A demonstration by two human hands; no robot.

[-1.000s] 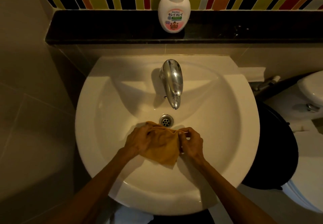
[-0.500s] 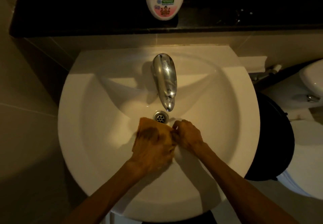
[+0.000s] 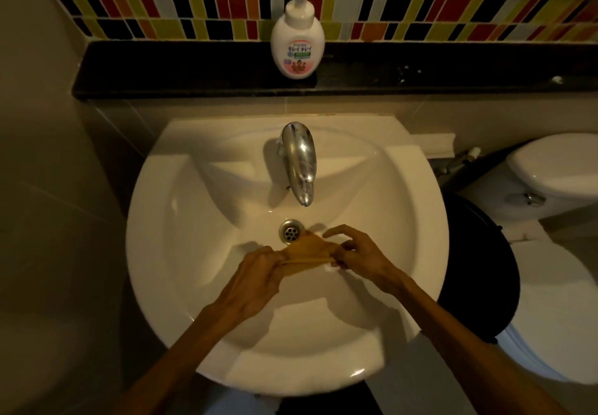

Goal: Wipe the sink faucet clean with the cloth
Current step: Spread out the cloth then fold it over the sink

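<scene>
A chrome faucet [image 3: 299, 163] rises at the back of the white sink [image 3: 155, 252], its spout pointing toward me above the drain [image 3: 291, 229]. Over the basin, just in front of the drain, I hold a yellow-orange cloth [image 3: 307, 251] stretched between both hands. My left hand [image 3: 255, 280] grips its left end, fingers curled over the fabric. My right hand [image 3: 354, 251] pinches the right end, with some fingers raised. Both hands are well below the spout and apart from it.
A white pump soap bottle [image 3: 297, 44] stands on the dark ledge [image 3: 194, 71] behind the sink, under colourful striped tiles. A white toilet [image 3: 556, 171] and a black bin [image 3: 475, 269] sit to the right. A tiled wall closes the left side.
The cloth, bunched under my left hand half a second ago, is now pulled out taut between both hands. The view has tilted up, showing more wall and soap bottle.
</scene>
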